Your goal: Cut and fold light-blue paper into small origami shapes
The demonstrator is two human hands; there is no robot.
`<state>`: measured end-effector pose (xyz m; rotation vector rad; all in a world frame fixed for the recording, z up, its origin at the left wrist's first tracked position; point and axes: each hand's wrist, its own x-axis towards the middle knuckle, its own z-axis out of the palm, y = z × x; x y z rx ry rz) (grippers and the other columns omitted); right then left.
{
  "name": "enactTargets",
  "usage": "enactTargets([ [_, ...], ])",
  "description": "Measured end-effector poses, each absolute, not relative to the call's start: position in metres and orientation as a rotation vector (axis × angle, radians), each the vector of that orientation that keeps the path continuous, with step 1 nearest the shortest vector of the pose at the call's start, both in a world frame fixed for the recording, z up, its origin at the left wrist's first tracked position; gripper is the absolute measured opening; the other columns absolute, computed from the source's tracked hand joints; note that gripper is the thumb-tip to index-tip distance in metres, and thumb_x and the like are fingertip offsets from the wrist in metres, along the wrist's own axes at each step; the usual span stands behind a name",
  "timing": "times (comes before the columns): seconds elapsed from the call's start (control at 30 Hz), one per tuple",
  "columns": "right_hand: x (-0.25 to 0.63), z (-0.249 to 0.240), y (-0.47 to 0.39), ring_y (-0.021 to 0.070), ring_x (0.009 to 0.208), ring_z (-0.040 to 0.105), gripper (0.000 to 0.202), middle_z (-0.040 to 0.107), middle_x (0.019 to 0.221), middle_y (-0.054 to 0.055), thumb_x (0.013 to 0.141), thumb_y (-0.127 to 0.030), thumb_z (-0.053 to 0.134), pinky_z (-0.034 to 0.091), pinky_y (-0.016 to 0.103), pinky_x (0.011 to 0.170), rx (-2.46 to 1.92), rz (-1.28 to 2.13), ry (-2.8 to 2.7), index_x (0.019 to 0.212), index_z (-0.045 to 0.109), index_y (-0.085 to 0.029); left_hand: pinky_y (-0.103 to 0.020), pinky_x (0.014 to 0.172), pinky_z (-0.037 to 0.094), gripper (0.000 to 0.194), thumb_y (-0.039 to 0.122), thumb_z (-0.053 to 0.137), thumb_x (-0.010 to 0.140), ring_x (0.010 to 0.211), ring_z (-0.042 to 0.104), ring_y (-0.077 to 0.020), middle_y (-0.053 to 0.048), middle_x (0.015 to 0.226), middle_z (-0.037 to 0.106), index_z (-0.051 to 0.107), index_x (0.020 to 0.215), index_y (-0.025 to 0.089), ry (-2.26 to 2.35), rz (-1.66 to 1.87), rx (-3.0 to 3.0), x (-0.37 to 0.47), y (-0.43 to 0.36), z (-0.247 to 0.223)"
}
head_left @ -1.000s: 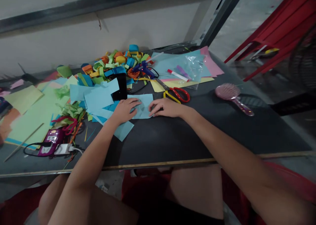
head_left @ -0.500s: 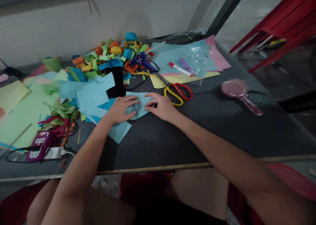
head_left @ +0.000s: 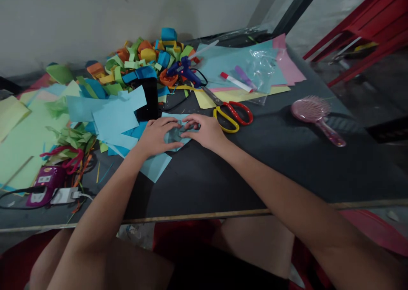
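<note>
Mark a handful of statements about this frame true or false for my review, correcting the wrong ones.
1. The left hand and right hand are both at one light blue sheet. True.
2. Both handle loops of the scissors are red. False: on the scissors, one loop is red, the other yellow.
3. The hairbrush lies bristles up, right of the scissors. True.
4. The right hand holds the glue gun. False: the glue gun lies beside the colored paper pieces, beyond the hands.
5. A red-capped marker lies near a purple pen. True.
</note>
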<state>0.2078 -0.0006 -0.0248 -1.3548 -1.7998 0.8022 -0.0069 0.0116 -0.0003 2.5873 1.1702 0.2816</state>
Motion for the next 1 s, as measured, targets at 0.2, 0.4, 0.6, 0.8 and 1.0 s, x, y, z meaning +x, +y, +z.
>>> enactTargets([
  [0.2, 0.2073, -0.018, -0.0016, 0.0207, 0.084, 0.067, 0.006, 0.075, 0.089, 0.002, 0.072, -0.027, 0.082, 0.049, 0.034, 0.079, -1.328, 0.735, -1.917, 0.075, 0.078, -0.026, -0.043, 0.106, 0.031, 0.067, 0.07, 0.062, 0.079, 0.133, 0.047, -0.0314, -0.007, 0.145, 0.052, 0.058, 0.131, 0.027, 1.208, 0.262, 2.552, -0.0045, 0.0121, -0.0002],
  [0.4, 0.2076, -0.0257, -0.0013, 0.0219, 0.095, 0.066, 0.006, 0.075, 0.095, 0.0, 0.078, -0.026, 0.078, 0.049, 0.038, 0.089, -1.302, 0.627, -1.977, 0.079, 0.081, -0.032, -0.044, 0.107, 0.031, 0.07, 0.075, 0.058, 0.078, 0.133, 0.046, -0.0311, -0.007, 0.146, 0.051, 0.058, 0.13, 0.027, 1.204, 0.257, 2.553, -0.0049, 0.0134, -0.0011],
  [0.6, 0.2078, -0.0261, -0.0011, 0.0224, 0.097, 0.066, 0.007, 0.074, 0.097, 0.002, 0.08, -0.027, 0.077, 0.05, 0.038, 0.09, -1.314, 0.582, -2.025, 0.082, 0.081, -0.031, -0.043, 0.107, 0.032, 0.073, 0.075, 0.06, 0.077, 0.133, 0.046, -0.0319, -0.008, 0.145, 0.051, 0.057, 0.132, 0.026, 1.18, 0.26, 2.572, -0.005, 0.0133, -0.0004],
  [0.8, 0.2082, -0.0254, -0.0011, 0.0224, 0.098, 0.065, 0.008, 0.073, 0.098, 0.002, 0.082, -0.027, 0.075, 0.049, 0.038, 0.088, -1.306, 0.563, -2.065, 0.085, 0.081, -0.032, -0.045, 0.107, 0.032, 0.082, 0.083, 0.058, 0.07, 0.133, 0.046, -0.0334, -0.008, 0.145, 0.05, 0.058, 0.13, 0.028, 1.195, 0.258, 2.535, -0.0052, 0.0141, -0.0002],
  [1.0, 0.2086, -0.0265, -0.0018, 0.022, 0.099, 0.065, 0.009, 0.073, 0.1, 0.003, 0.083, -0.026, 0.075, 0.049, 0.037, 0.089, -1.288, 0.556, -2.073, 0.087, 0.081, -0.03, -0.047, 0.109, 0.031, 0.084, 0.084, 0.058, 0.069, 0.135, 0.044, -0.0349, -0.008, 0.148, 0.048, 0.056, 0.133, 0.029, 1.218, 0.222, 2.525, -0.0035, 0.0127, 0.0015],
])
